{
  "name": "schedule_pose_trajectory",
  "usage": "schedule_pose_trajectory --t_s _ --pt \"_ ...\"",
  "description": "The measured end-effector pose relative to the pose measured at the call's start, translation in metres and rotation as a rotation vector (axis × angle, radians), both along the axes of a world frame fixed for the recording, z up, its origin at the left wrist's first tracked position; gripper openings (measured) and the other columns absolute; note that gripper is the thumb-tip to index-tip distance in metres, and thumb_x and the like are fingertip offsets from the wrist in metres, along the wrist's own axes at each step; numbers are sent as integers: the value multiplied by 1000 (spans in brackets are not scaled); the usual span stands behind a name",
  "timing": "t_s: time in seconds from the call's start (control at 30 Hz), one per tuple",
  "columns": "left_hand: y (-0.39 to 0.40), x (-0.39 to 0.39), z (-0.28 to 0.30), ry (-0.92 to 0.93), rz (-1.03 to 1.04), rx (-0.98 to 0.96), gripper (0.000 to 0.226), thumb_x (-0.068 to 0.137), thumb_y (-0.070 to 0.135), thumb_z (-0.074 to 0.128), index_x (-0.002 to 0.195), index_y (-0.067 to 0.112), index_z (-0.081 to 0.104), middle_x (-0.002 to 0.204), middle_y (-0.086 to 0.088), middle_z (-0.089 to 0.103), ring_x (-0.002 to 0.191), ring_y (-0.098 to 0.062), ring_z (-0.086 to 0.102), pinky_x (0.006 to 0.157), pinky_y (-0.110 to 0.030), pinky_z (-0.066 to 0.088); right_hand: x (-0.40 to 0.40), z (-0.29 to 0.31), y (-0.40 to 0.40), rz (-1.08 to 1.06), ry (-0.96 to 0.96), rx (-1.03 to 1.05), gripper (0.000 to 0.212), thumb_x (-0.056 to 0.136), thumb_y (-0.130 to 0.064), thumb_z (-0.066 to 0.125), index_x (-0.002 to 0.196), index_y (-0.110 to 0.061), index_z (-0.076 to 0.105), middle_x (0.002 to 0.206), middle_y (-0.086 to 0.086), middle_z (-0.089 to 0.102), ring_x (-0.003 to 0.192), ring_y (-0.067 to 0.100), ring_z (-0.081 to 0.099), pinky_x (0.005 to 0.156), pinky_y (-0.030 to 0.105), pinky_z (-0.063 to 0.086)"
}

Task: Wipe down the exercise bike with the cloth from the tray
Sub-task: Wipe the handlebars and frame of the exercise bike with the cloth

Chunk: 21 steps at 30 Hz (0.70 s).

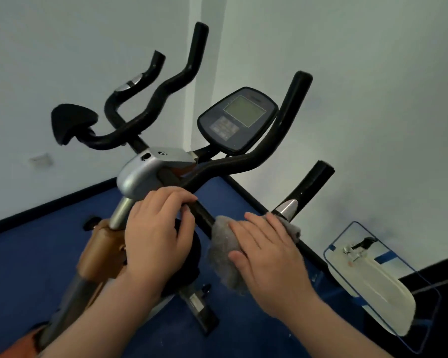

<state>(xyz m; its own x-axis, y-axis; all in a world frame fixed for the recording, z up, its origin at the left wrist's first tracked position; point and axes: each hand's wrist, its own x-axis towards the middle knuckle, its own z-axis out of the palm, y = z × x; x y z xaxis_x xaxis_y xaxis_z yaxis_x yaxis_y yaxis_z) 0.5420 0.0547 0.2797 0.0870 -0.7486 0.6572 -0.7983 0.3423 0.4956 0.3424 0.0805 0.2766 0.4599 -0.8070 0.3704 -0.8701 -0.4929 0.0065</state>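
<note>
Your left hand (157, 236) curls its fingers over the near black handlebar (204, 217) of the exercise bike (145, 174), just below the silver clamp housing (137, 177), and grips the bar. Your right hand (267, 257) lies on the grey cloth (223, 244), fingers fairly straight and spread, pressing the cloth against the same bar further to the right. The cloth wraps over the bar and hangs down on the near side; a bit of it shows past your fingertips beside the silver sensor plate (286, 208) on the right grip.

The bike's console (237, 118), with its pale screen, sits tilted above the bars in the middle of the view. Further handlebar arms rise to the far left and far right, and a black pad (71, 122) sticks out on the left. The silver stem runs down into an orange-brown frame section (101, 251) at the lower left.

At the right, near the wall, a clear blue-edged tray (429, 329) lies on the floor with a white object in it; what that object is cannot be made out. The floor (36, 254) is blue, the walls pale.
</note>
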Motion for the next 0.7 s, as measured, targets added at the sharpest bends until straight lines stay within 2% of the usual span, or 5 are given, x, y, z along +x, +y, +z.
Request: schedule_pose_trajectory --t_s 0.17,0.27,0.37,0.57,0.7 --pt "3 6 -7 158 135 -15 18 89 18 48 96 19 64 101 7 62 92 -4 50 82 -16 34 25 20 -8 -136 272 124 48 94 -46 33 106 -11 64 89 3 66 86 25 64 89 40 48" --pt "2 7 -7 249 182 -23 16 90 18 48 96 19 63 99 10 60 92 5 43 84 -7 32 73 23 -42 -186 176 352 42 99 -47 29 113 -10 46 102 8 61 88 30 62 68 37 36" --pt "2 8 -8 253 194 19 15 90 19 47 95 22 61 97 11 59 90 5 44 79 -9 32 77 27 -66 -81 93 534 41 100 -46 30 119 -11 38 114 13 58 96 34 59 67 37 35" --pt "2 7 -7 181 193 43 16 90 23 46 95 25 61 98 11 60 88 -3 52 78 -21 39 44 46 -64 35 296 693 43 98 -52 23 114 -16 39 89 2 59 82 24 58 68 38 41" --pt "1 8 -6 146 193 65 17 90 26 46 96 26 61 99 11 60 89 -4 53 79 -22 39 74 42 -84 -14 84 786 54 99 -50 26 131 -7 36 120 16 59 107 30 57 89 42 45"
